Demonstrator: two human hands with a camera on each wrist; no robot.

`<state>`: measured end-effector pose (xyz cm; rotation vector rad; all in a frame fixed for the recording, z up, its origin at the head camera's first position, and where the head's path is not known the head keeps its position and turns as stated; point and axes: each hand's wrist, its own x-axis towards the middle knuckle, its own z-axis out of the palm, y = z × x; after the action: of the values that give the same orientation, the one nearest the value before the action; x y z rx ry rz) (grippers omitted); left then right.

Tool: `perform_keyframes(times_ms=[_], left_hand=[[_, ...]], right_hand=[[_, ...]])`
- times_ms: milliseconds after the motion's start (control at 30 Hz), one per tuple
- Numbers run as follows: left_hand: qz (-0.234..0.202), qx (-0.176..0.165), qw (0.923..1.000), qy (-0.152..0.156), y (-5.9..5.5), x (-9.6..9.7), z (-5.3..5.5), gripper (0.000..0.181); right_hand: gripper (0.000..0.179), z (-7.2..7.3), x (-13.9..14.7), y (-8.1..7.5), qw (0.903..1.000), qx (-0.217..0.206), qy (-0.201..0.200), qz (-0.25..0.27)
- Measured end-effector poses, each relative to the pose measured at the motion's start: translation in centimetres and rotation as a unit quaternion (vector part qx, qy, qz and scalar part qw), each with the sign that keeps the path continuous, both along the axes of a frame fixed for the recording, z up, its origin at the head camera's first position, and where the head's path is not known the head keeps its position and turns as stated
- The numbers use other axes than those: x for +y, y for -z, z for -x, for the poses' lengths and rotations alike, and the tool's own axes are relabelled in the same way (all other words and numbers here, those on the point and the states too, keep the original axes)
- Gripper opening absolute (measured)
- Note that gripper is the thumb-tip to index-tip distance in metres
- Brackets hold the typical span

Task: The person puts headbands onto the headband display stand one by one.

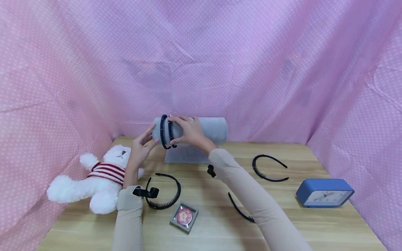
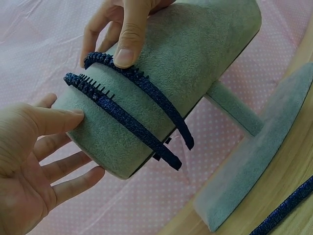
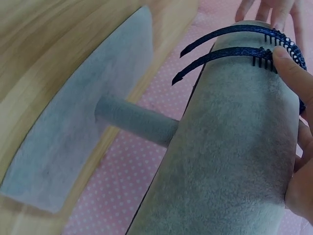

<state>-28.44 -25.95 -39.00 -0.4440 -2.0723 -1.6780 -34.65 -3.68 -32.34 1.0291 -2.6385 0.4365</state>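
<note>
A grey velvety headband display stand [image 1: 214,129] lifts a horizontal roll on a short post above its flat base [image 1: 183,156]. Two dark, toothed headbands straddle the left part of the roll. My right hand [image 1: 192,133] pinches the inner headband [image 2: 159,102] between thumb and fingers. The outer headband [image 2: 122,119] sits beside it, closer to the roll's left end. At that end, my left hand [image 1: 140,149] touches the roll with spread, fairly straight fingers. In the right wrist view, the right thumb [image 3: 288,63] presses on the inner headband's toothed part.
Other dark headbands lie on the wooden table: one at left [image 1: 161,207], one at right [image 1: 255,169], one [image 1: 238,209] partly behind the right sleeve. A white teddy bear [image 1: 108,170] is at left, a small framed box [image 1: 184,217] in front, a blue clock [image 1: 325,192] at right.
</note>
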Motion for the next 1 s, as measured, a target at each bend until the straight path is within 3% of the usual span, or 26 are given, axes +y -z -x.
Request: perform_keyframes(times_ms=[567,833,1000], left_hand=[[0.004,-0.009,0.9999,0.002,-0.23,0.17,0.61,0.059],[0.003,-0.002,1.0000,0.000,-0.13,0.07,0.71,0.058],[0.002,-0.005,1.0000,-0.003,0.24,-0.09,0.70,0.058]], right_hand=[[0.096,0.03,0.03,-0.21,0.9998,0.003,0.010,0.015],[0.099,0.04,0.24,-0.22,0.9997,-0.003,-0.006,0.024],[0.098,0.00,0.62,0.29,0.9985,-0.018,-0.036,0.038]])
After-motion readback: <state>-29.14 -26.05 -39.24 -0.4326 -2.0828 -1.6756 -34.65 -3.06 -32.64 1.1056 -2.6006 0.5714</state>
